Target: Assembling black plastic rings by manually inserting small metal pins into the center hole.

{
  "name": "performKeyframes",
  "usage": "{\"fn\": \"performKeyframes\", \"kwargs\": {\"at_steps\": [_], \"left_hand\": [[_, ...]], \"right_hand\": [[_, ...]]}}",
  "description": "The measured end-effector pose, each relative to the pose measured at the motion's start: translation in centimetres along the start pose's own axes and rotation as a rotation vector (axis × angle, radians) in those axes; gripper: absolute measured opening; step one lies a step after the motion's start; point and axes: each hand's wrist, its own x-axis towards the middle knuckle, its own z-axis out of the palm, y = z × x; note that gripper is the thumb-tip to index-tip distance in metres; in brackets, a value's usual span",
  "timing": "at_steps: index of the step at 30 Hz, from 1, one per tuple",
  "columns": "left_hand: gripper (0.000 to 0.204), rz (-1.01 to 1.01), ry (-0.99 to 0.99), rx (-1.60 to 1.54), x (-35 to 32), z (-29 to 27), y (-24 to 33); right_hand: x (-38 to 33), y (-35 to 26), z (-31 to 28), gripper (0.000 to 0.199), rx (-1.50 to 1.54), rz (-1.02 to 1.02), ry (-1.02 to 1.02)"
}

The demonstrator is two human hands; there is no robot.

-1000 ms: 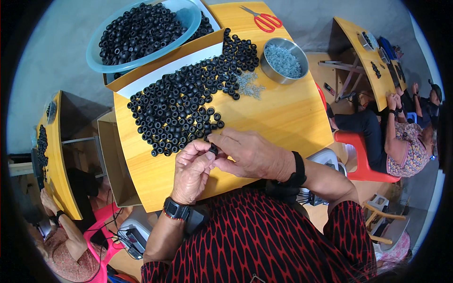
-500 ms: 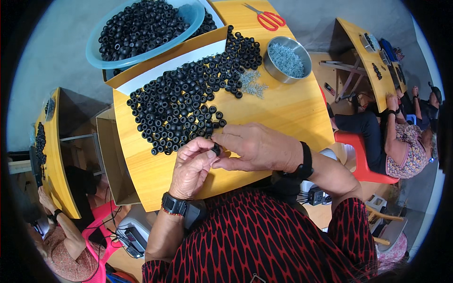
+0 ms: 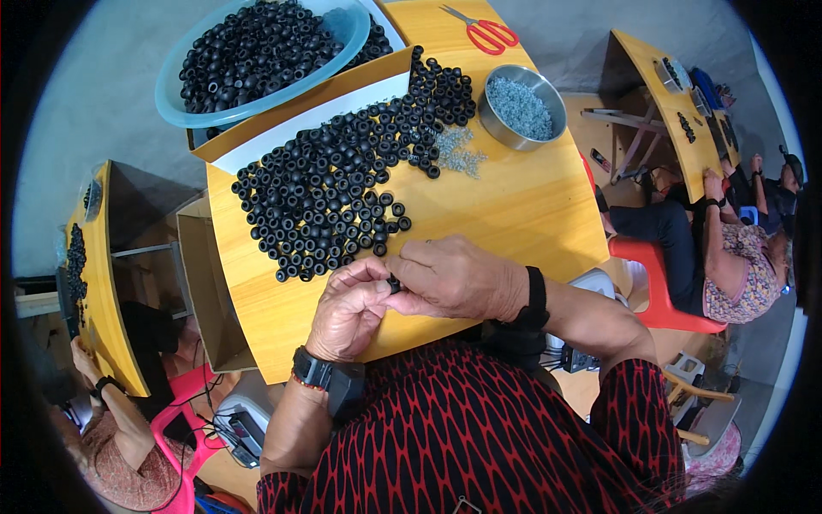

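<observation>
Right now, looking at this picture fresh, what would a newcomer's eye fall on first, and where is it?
Probably the mass of black rings spread over the yellow table, with more heaped in the pale blue bowl at upper left. Next, the left hand and right hand, meeting near the table's front edge around one small black piece. Red-handled scissors also stand out, lying beyond the metal bowl.

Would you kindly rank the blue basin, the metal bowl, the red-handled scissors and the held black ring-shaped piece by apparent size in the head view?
Blue basin
Metal bowl
Red-handled scissors
Held black ring-shaped piece, partly covered but clearly smallest
</observation>
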Motion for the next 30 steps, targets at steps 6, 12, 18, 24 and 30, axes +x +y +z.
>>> {"fn": "performKeyframes", "kwargs": {"at_steps": [6,12,18,24,30], "left_hand": [[0.015,0.035,0.099,0.015,0.1,0.7,-0.3],[0.009,0.092,0.028,0.024,0.5,0.7,-1.5],[0.01,0.178,0.071,0.144,0.9,0.9,-2.7],[0.01,0.188,0.142,0.106,1.0,1.7,-2.5],[0.012,0.174,0.14,0.079,1.2,1.8,-2.3]], "right_hand": [[-0.6,0.2,0.1,0.033,-0.102,0.045,-0.022],[-1.3,0.0,0.6,0.029,-0.169,0.061,0.0],[-1.4,-0.1,-0.1,0.029,-0.15,0.114,-0.082],[-0.7,-0.3,-0.8,0.032,0.133,0.268,-0.094],[-0.7,0.0,-0.3,0.03,0.108,0.248,-0.104]]}}
